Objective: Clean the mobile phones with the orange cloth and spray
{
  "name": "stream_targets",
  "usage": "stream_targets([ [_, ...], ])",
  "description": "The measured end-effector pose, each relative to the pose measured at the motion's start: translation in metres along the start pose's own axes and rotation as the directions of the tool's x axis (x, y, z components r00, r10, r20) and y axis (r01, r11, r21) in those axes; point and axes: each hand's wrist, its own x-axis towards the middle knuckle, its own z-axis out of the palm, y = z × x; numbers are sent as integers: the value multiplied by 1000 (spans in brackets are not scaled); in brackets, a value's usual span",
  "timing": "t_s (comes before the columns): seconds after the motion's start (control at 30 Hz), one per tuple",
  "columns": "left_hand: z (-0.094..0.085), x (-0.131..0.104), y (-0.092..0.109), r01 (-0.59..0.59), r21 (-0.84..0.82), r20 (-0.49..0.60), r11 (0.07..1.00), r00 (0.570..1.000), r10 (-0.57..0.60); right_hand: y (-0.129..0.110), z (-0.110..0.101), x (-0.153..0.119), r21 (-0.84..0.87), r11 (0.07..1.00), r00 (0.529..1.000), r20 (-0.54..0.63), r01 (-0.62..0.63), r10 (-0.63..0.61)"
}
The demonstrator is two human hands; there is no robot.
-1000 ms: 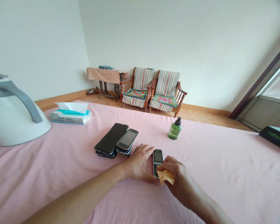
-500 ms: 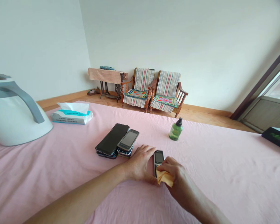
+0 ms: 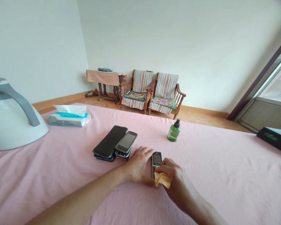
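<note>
A small keypad mobile phone (image 3: 157, 158) lies face up on the pink tablecloth, its lower part covered. My left hand (image 3: 140, 165) steadies it, fingers at its top left edge and thumb near its bottom end. Pinched in my right hand (image 3: 174, 175) is a yellow cloth (image 3: 162, 179), pressed on the phone's keypad area. Left of my hands are two stacks of phones: one topped by a large black smartphone (image 3: 110, 141), the other by a smaller grey phone (image 3: 126, 141).
A green spray bottle (image 3: 174, 132) stands beyond the phone. A tissue pack (image 3: 69, 118) and a big white kettle (image 3: 16, 115) with a grey handle sit at left. A black box (image 3: 273, 140) lies at the far right. Two chairs (image 3: 165, 90) stand past the table edge.
The view has turned slightly, so everything sits a little further left. Both hands keep their hold, and the cloth stays on the lower part of the phone.
</note>
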Motion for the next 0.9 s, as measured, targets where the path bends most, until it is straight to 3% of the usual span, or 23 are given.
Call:
stream_targets([
  [0.9, -1, 0, 0, 20, 22, 15, 1000, 1000, -20, 9, -6, -3, -2, 1000, 1000, 23, -18, 18],
])
